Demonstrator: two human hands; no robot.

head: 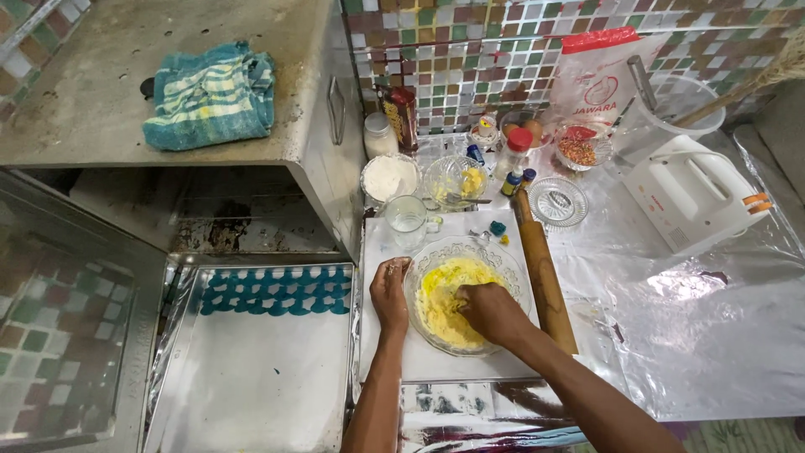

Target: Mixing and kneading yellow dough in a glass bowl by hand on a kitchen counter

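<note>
A clear glass bowl point(506, 262) of crumbly yellow dough point(442, 295) stands on a white board point(444, 362). My left hand point(389, 294) grips the bowl's left rim. Inside the bowl, my right hand point(491, 313) is pressed into the dough with its fingers closed in the mixture. A wooden rolling pin point(545, 278) lies along the bowl's right side, touching the board's edge.
A metal oven with its door open stands at left, a teal checked cloth point(210, 95) on top and a tray of teal piped shapes point(275, 292) below. Behind the bowl are a glass jug point(407, 221), a flour bowl point(390, 178), small bottles and a white hand mixer point(692, 195).
</note>
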